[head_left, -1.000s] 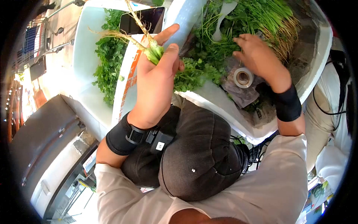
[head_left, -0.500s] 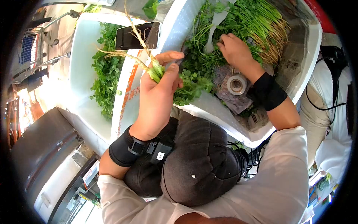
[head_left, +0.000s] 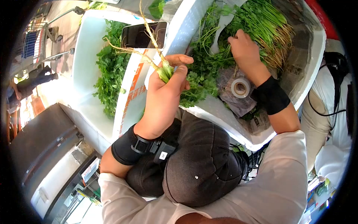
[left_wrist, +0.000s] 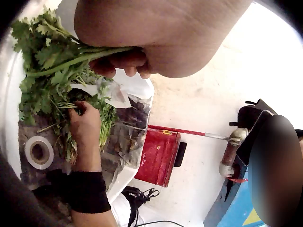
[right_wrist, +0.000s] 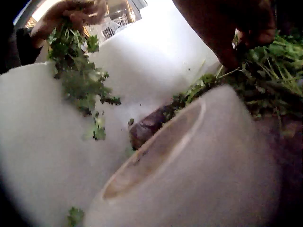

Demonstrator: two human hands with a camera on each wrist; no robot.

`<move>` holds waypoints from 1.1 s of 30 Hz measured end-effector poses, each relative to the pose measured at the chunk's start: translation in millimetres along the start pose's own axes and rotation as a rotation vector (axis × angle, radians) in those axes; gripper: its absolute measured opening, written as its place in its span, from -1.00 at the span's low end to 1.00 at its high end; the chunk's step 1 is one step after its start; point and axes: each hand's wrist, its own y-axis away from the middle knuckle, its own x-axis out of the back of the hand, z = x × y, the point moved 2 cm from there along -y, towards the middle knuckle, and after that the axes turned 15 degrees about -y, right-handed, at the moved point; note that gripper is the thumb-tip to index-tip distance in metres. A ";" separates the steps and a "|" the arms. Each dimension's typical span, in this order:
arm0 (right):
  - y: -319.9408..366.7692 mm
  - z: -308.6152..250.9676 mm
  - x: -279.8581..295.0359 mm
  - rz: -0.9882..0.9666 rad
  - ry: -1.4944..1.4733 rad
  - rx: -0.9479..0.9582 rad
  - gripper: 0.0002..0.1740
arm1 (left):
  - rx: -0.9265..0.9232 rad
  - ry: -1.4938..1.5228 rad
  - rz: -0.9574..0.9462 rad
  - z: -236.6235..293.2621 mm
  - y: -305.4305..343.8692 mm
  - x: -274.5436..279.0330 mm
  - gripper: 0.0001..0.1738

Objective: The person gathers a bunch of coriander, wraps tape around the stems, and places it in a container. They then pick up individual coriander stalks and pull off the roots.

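Note:
My left hand grips a small bunch of cilantro near its root end. Pale roots point up, and the leaves hang below the hand. Over the white foam box, my right hand reaches into a pile of cilantro, its curled fingers pinching thin stems, as the left wrist view also shows. The pile's roots lie toward the right. Near the right wrist, a roll of tape sits on crumpled dark wrapping, and it fills the foreground of the right wrist view.
A second foam box on the left holds more cilantro. A phone lies across the rims between the boxes. Newspaper lines the near box. Another person's clothing shows at right, and a metal cart stands far left.
My right hand has moved left and deeper into the cilantro pile, its fingers closing from a spread pose onto stems. The left hand keeps its bunch, shifting slightly.

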 end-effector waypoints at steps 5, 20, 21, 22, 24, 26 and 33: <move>9.9 -1.5 36.9 0.059 -0.148 0.047 -0.75 | 0.023 -0.055 0.004 1.2 -0.3 -3.8 -0.78; 21.1 -18.9 91.9 -0.357 -1.342 0.184 -0.82 | -0.001 -0.065 -0.030 2.4 1.0 -6.6 -0.79; 22.5 -19.6 94.1 -0.314 -1.434 0.171 -0.80 | 0.007 -0.061 -0.026 2.2 1.8 -6.6 -0.79; 20.7 -15.3 90.1 -0.218 -1.382 0.235 -0.76 | 0.010 -0.066 -0.033 2.3 1.6 -7.2 -0.78; 20.6 -14.8 91.0 -0.127 -1.457 0.219 -0.75 | 0.022 -0.070 -0.036 2.5 0.9 -7.0 -0.77; 21.2 -15.5 93.0 -0.033 -1.530 0.201 -0.73 | -0.016 -0.137 -0.053 3.4 0.7 -6.8 -0.72; 28.5 -36.3 90.7 -0.035 -1.649 0.295 -0.57 | -0.078 -0.300 -0.205 6.7 0.7 -9.0 -0.62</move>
